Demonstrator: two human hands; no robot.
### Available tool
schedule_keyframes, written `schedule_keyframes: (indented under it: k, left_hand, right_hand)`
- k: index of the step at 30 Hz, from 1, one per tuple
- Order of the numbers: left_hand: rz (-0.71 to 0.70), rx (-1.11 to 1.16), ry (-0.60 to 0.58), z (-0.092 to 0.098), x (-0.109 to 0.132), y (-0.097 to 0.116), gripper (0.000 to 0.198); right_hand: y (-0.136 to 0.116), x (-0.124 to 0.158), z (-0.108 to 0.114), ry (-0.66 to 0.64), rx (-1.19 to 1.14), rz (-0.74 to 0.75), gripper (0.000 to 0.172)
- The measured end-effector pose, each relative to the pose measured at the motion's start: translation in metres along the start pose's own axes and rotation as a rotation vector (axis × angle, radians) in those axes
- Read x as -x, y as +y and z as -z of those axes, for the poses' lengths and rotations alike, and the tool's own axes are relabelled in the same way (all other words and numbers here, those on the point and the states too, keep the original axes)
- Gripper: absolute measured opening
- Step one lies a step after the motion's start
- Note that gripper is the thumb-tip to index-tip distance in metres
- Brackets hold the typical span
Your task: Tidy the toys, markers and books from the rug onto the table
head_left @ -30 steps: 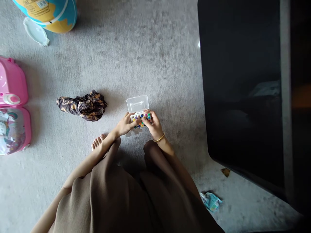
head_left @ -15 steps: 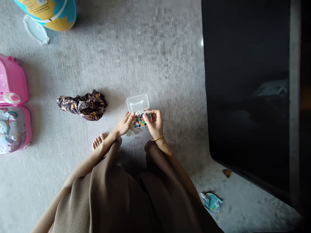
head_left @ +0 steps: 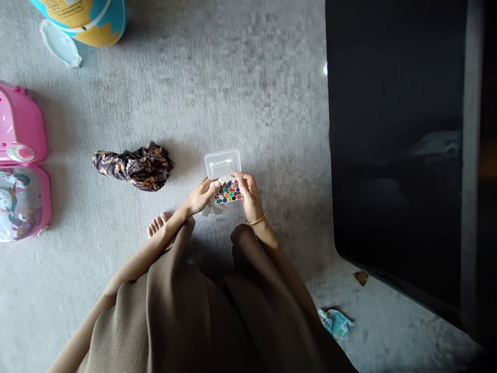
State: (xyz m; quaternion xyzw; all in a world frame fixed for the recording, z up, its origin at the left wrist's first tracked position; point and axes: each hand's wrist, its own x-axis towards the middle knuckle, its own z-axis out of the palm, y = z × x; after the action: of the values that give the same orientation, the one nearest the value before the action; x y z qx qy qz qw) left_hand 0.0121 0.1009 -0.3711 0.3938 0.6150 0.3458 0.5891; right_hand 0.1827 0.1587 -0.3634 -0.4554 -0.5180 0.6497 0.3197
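A small clear plastic box (head_left: 224,163) with a hinged lid is held in front of me, its lid swung up away from me. Several small round pieces in many colours (head_left: 230,192) fill it in packed rows; their exact kind I cannot make out. My left hand (head_left: 201,197) grips the box's left side, thumb on the near edge. On the right side my right hand (head_left: 250,197) holds it, thumb along the rim and fingers behind. Beneath my left hand shows a crumpled whitish scrap, perhaps tissue or plastic (head_left: 213,209).
A dark patterned cloth bundle (head_left: 142,166) lies on the grey carpet to the left. Farther left stands a pink case (head_left: 27,127). A blue and yellow bucket (head_left: 99,28) and pale lid (head_left: 61,44) are upper left. A large black surface (head_left: 392,155) fills the right; a blue packet (head_left: 338,325) lies below.
My right thumb has moved off the coloured pieces to the box's right edge, uncovering more of them. The lid has tilted slightly. The left hand keeps its hold.
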Motion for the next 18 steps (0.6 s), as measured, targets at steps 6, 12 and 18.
schedule_keyframes:
  k: [6, 12, 18]
  left_hand:
    - [-0.146, 0.013, -0.072, 0.001, 0.007, -0.018, 0.082]
    - [-0.142, -0.059, -0.047, 0.0, 0.006, -0.014, 0.074]
    - [-0.148, -0.098, -0.055, 0.001, 0.007, -0.008, 0.07]
  right_hand:
    - [-0.013, -0.002, -0.003, -0.026, 0.145, -0.042, 0.048]
    - [-0.017, -0.003, -0.014, 0.034, 0.288, -0.001, 0.052]
    - [-0.022, -0.001, -0.015, 0.029, 0.325, -0.003, 0.052]
